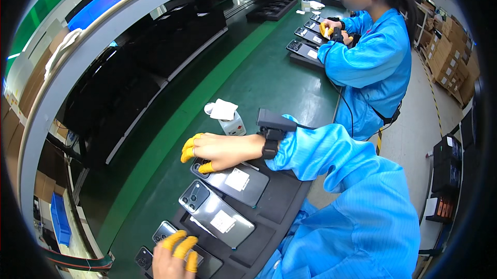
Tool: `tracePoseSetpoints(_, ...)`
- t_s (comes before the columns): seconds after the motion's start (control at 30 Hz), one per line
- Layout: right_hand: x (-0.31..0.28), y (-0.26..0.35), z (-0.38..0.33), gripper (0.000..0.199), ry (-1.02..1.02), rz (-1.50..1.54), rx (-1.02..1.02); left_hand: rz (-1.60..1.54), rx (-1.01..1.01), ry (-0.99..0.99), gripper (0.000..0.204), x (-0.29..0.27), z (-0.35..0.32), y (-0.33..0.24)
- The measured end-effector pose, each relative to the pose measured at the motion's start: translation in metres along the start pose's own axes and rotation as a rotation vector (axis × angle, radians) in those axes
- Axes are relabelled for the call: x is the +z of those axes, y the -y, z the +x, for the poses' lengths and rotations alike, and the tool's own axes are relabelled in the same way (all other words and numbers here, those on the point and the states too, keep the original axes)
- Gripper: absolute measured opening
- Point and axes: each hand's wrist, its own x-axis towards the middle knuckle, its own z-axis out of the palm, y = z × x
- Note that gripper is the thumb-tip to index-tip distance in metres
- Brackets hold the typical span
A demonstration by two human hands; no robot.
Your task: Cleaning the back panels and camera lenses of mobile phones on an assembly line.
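Observation:
My right hand [222, 152], yellow finger cots on its fingertips, reaches over the camera end of a dark phone [240, 181] with a white label. Its thumb is at that phone's edge and its other fingers are stretched out beyond it, apart. A silver-grey phone [220, 217], back up with a white label, lies askew on the black foam tray [282, 198], between my hands. At the lower left my left hand [173, 261] lies over another phone [207, 263], its yellow-capped fingers spread and partly covering it. One more dark phone [144, 258] shows beside it.
A white bottle [233, 123] with a white wipe [223, 109] on top stands beyond my right hand on the green bench [269, 77]. Farther along, a co-worker in a blue smock [373, 56] handles phones on a black tray [305, 60]. A shelf frame [57, 72] runs along the left.

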Motion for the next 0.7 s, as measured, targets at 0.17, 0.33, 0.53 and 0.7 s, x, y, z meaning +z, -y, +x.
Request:
tracePoseSetpoints(0.17,0.01,0.058,-0.005,0.037,0.19,0.233,-0.094,0.074,0.002,0.215,0.034,0.022,0.011,-0.02)
tracePoseSetpoints(0.33,0.045,0.096,-0.033,0.021,0.333,0.269,-0.303,0.18,-0.069,0.254,0.033,0.047,0.005,-0.025)
tracePoseSetpoints(0.53,0.053,0.094,-0.038,0.029,0.234,0.183,-0.178,0.269,-0.005,0.076,0.041,0.056,0.013,-0.031)
tracePoseSetpoints(0.7,0.04,0.098,-0.032,0.032,0.392,0.214,-0.143,0.185,-0.009,0.118,0.036,0.069,0.002,-0.026)
